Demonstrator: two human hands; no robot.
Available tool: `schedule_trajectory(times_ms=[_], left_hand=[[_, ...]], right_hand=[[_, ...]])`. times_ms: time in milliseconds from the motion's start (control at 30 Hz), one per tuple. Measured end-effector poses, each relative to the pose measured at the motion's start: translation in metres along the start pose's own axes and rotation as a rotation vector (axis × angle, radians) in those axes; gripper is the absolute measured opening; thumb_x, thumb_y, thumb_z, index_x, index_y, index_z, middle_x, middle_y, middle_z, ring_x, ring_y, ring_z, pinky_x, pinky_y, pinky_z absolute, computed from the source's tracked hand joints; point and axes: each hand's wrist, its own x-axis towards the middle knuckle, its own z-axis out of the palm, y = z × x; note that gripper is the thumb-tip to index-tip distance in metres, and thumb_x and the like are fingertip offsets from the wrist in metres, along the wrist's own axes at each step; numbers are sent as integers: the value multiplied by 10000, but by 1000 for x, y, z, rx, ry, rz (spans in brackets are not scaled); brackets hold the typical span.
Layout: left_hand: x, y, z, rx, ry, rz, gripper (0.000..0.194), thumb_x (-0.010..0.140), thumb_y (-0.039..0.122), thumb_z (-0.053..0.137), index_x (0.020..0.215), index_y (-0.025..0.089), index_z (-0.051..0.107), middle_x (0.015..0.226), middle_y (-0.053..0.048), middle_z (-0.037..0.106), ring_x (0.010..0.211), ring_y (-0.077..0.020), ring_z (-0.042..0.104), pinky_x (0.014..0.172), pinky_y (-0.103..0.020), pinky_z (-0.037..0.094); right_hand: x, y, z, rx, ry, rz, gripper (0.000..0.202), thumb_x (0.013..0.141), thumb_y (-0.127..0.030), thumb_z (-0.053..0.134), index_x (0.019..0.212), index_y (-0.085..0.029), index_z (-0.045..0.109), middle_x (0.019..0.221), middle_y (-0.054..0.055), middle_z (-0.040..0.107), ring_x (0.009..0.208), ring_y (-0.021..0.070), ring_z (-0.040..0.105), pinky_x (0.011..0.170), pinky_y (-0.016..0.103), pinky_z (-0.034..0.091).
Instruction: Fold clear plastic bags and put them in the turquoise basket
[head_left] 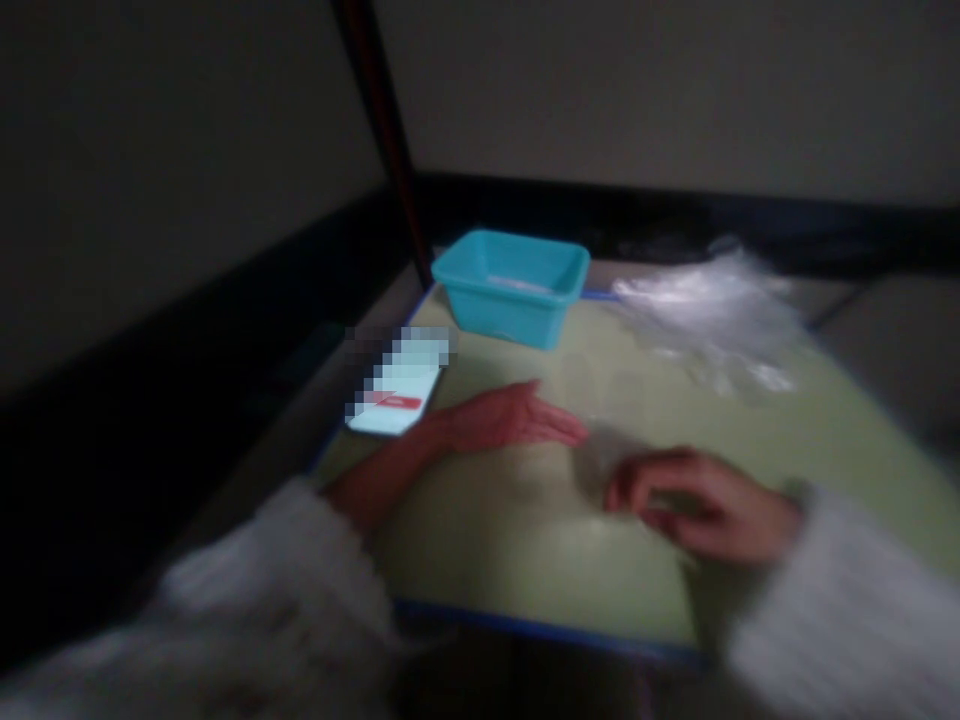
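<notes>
My left hand [514, 418] is held just above the table, palm turned partly up and fingers stretched out to the right. A faint, see-through piece that looks like a clear plastic bag [600, 445] lies between its fingertips and my right hand [697, 500]. The thumb and fingers of my right hand are curled together at the near edge of this plastic. Blur and dim light hide the plastic's exact outline. Whether my left fingertips touch it, I cannot tell.
A turquoise plastic basin [510, 300] stands at the far side of the pale green table [540, 570]. Crumpled clear plastic bags [720, 310] lie at the back right. A lit phone [401, 385] rests by the left edge. Dark walls rise behind.
</notes>
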Motion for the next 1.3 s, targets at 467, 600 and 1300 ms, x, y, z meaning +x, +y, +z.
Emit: schedule_trajectory(times_ms=[467,600,1300], left_hand=[[-8,14,13,556,117,-14,375,872,403,543,1166,188,631,1259,-73,588,1210,-219,506,1044,-326,326],[-4,2,6,410,197,22,316,887,336,535,1126,164,650,1213,-96,618,1162,-210,547,1035,-357,351],[3,0,-12,-237,117,46,335,900,253,466,1195,133,571,1244,-135,584,1097,-252,591,974,-405,392]], right_hand=[[8,32,-15,659,418,269,183,796,-386,639,768,-205,632,929,40,713,878,190,666,777,336,515],[-2,39,-18,714,358,230,466,815,-633,488,980,-243,682,1050,54,703,1027,228,632,907,384,482],[-4,44,-14,358,348,188,949,769,-202,667,1424,-403,10,1424,113,365,1089,205,586,790,329,545]])
